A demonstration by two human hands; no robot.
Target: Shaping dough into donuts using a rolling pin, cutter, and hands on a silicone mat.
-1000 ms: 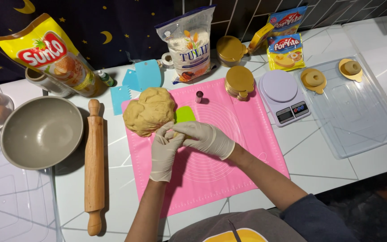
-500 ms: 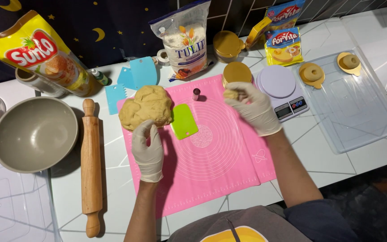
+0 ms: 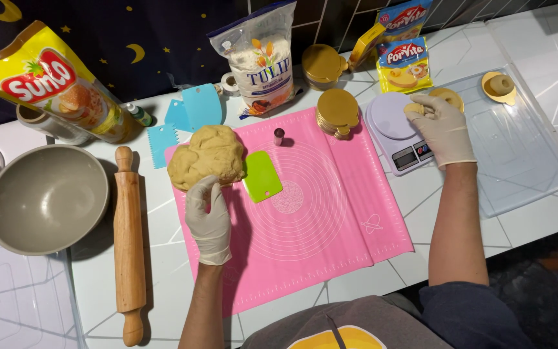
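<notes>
While my gloved left hand (image 3: 209, 216) is resting flat, fingers loosely together, on the pink silicone baking mat (image 3: 305, 213), its fingertips are touching the near edge of the big tan lump of dough (image 3: 206, 157) lying at the mat's ten o'clock corner. My gloved right hand (image 3: 445, 128) is reaching out toward two o'clock, pinching a small tan piece of dough (image 3: 414, 109) between fingers and thumb just above the pale round platform of the white kitchen scale (image 3: 395, 126). A green plastic scraper (image 3: 261, 176) is lying on the mat just beside the dough lump, at its four o'clock. A stack of round gold cardboard discs (image 3: 337, 111) is sitting at the mat's twelve o'clock edge, with a small metal ring cutter (image 3: 279, 136) near it. Off the mat at nine o'clock, a wooden rolling pin (image 3: 128, 242) is lying lengthwise on the white tabletop (image 3: 163, 284), beside a grey round bowl (image 3: 45, 197). A clear plastic tray (image 3: 524, 148) is lying at three o'clock.
</notes>
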